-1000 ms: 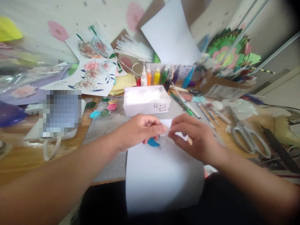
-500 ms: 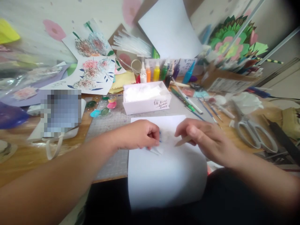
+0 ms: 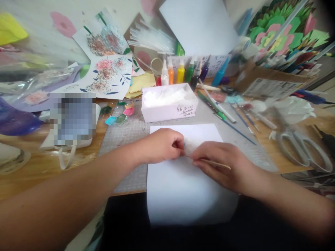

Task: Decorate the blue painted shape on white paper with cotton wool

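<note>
Over a white sheet of paper, my left hand is closed in a pinch. What it holds is mostly hidden by the fingers; a bit of blue shows beside them. My right hand is closed on a thin wooden stick, whose rear end sticks out to the right past the fingers. The fingertips of both hands nearly meet. Just behind them a blurred, pale, translucent patch shows on the paper.
A white box of white tissue-like material stands behind the paper on a grey cutting mat. Behind it are several paint bottles. Brushes and scissors lie right; a pixelated object and paint dishes sit left.
My right hand has moved left, up to my left hand, and its stick now lies turned with the rear end pointing right. The whole view has shifted slightly.
</note>
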A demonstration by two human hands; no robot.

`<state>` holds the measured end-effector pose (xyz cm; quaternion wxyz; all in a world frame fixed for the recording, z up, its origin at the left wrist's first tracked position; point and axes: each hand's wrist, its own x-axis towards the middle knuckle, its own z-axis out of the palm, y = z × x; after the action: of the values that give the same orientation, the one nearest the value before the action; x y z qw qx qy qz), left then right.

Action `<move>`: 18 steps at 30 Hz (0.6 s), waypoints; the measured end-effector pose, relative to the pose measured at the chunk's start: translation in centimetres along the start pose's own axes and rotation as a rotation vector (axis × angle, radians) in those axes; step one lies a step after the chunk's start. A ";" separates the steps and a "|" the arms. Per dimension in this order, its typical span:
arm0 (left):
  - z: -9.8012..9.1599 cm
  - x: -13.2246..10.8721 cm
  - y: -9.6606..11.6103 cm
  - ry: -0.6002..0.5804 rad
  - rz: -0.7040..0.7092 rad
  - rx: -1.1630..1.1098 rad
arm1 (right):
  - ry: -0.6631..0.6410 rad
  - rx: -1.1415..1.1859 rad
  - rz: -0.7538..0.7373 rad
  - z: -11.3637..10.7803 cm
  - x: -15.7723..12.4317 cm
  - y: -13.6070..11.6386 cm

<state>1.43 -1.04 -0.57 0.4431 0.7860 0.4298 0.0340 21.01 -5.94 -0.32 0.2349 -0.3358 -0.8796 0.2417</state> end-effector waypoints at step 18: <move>-1.4 -0.4 -0.6 -0.148 -0.060 -0.136 | 0.343 0.388 0.324 -2.6 0.6 2.8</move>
<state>0.19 -0.30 -0.03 0.5268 0.7413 0.4158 -0.0086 23.47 -3.02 0.18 0.3984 -0.4564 -0.6994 0.3793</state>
